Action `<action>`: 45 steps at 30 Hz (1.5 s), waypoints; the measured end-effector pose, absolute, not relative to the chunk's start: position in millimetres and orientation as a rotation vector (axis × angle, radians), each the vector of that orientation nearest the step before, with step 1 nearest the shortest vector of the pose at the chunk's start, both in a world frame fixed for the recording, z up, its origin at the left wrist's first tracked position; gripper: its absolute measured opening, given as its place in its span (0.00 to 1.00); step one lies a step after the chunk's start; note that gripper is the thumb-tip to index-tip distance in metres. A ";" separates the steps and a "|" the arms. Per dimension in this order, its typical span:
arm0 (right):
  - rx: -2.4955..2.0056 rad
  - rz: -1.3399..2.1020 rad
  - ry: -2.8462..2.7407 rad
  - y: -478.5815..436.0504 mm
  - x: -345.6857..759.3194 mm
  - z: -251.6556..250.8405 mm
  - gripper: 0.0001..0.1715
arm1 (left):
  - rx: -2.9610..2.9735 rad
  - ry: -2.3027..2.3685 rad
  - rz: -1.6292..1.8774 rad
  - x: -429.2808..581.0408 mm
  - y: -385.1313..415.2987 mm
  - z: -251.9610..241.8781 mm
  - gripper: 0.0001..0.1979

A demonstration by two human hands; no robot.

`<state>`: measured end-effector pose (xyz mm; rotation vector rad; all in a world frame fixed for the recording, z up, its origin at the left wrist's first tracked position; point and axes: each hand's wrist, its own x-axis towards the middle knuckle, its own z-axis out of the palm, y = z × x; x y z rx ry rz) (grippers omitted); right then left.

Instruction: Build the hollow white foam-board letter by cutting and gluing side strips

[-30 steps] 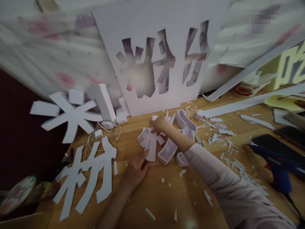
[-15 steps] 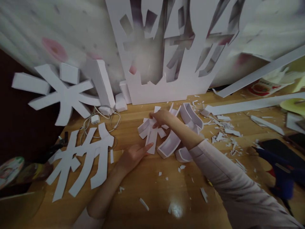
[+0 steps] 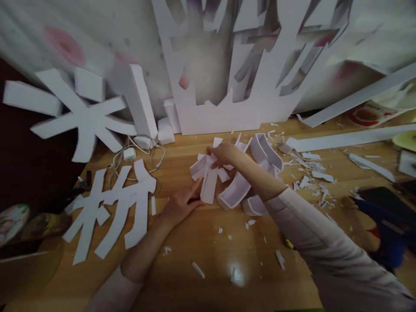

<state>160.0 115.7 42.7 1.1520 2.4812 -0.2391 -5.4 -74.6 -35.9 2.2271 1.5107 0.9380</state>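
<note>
A white foam-board character (image 3: 209, 186) with raised side walls lies on the wooden table in front of me. My right hand (image 3: 224, 155) grips it near its upper middle, fingers bent over the strokes and partly hiding them. At its lower left is my left hand (image 3: 180, 206), thumb and index finger spread apart, their tips at the side and bottom corner of the long stroke. Joined to the right, partly behind my right forearm, are curved walled pieces (image 3: 235, 190) of white board. A flat white cut-out character (image 3: 112, 208) lies to the left.
A large white stencil board (image 3: 221, 119) leans at the back. White block letters (image 3: 86, 119) stand at left beside a cable and charger (image 3: 129, 154). Board scraps (image 3: 305, 182), long strips (image 3: 351, 138) and a blue glue gun (image 3: 388, 234) lie at right, with a paper tub (image 3: 372, 112) behind.
My left index finger has moved up along the long stroke's left side, and its thumb now sits at the bottom corner. My right hand keeps its grip. The camera view has shifted slightly.
</note>
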 end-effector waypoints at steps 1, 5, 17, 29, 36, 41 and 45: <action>1.150 -0.234 2.484 116.0 160.0 42.0 0.36 | 2.220 1.516 0.933 -6.0 -74.3 -37.0 0.33; 1.132 -0.216 2.497 117.0 160.0 39.6 0.37 | 2.231 1.537 0.954 -7.6 -73.2 -40.1 0.36; 1.109 -0.178 2.494 116.3 160.6 39.7 0.36 | 2.101 1.611 0.891 -7.9 -70.2 -37.0 0.35; 1.099 -0.164 2.434 118.4 158.0 39.8 0.36 | 1.940 1.459 0.921 -11.8 -72.2 -26.4 0.36; 1.093 -0.175 2.456 118.3 158.9 40.4 0.36 | 2.033 1.467 1.020 6.0 -75.1 -24.8 0.21; 1.110 -0.182 2.464 117.9 159.4 39.3 0.36 | 2.112 1.398 0.987 3.0 -72.0 -24.3 0.21; 1.122 -0.200 2.465 115.7 158.3 41.6 0.36 | 2.109 1.395 0.946 -1.4 -71.2 -22.2 0.20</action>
